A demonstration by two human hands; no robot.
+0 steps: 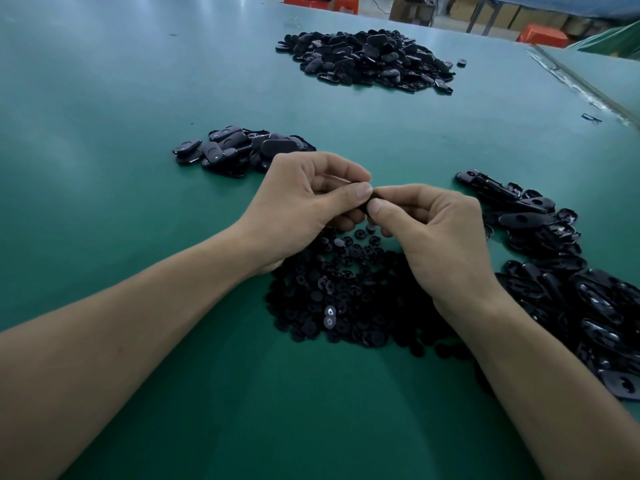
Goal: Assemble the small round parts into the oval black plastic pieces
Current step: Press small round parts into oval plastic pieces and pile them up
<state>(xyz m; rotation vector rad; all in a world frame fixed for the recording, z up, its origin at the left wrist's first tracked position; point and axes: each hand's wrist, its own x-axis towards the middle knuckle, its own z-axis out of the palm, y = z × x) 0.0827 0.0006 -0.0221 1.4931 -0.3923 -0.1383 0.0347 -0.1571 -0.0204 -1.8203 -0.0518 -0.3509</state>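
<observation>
My left hand (304, 202) and my right hand (436, 237) meet above the green table (104, 168), both pinching one oval black plastic piece (365, 202) between thumbs and fingers; most of it is hidden by my fingers. Whether a round part sits in it I cannot tell. Right under my hands lies a heap of small round black parts (346, 299). Loose oval black pieces (561, 258) are piled to the right of my right hand.
A smaller pile of oval pieces (235, 150) lies just beyond my left hand. A big heap of oval pieces (370, 57) sits far back. The table's right edge (581, 88) runs diagonally; boxes and orange crates stand behind it.
</observation>
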